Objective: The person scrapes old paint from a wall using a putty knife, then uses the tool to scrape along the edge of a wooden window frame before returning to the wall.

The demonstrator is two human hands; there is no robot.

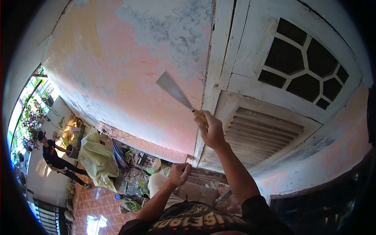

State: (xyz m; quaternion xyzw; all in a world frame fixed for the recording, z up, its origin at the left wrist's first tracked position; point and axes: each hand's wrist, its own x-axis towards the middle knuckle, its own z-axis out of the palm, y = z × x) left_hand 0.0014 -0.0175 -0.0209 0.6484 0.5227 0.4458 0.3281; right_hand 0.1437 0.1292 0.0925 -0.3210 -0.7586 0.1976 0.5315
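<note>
My right hand (211,130) is wrapped around the wooden handle of a putty knife (173,90). The wide metal blade points up and left, overlapping the patchy pink wall (129,70) in this view. Low in front of my body, my left hand (180,174) is curled into a fist, with nothing sticking out of it. It is close to the bottom corner of the wall, beside the door frame (209,105). The wall's paint is worn, showing pink, yellowish and grey-blue areas.
A white louvred door (254,137) stands at right, under a panel with dark openings. Rubble and plants (137,176) line the wall's foot, beside a pale green cover (96,156). Far left, a person (53,152) in dark clothes holds a bucket (72,151) on the tiled floor (84,201).
</note>
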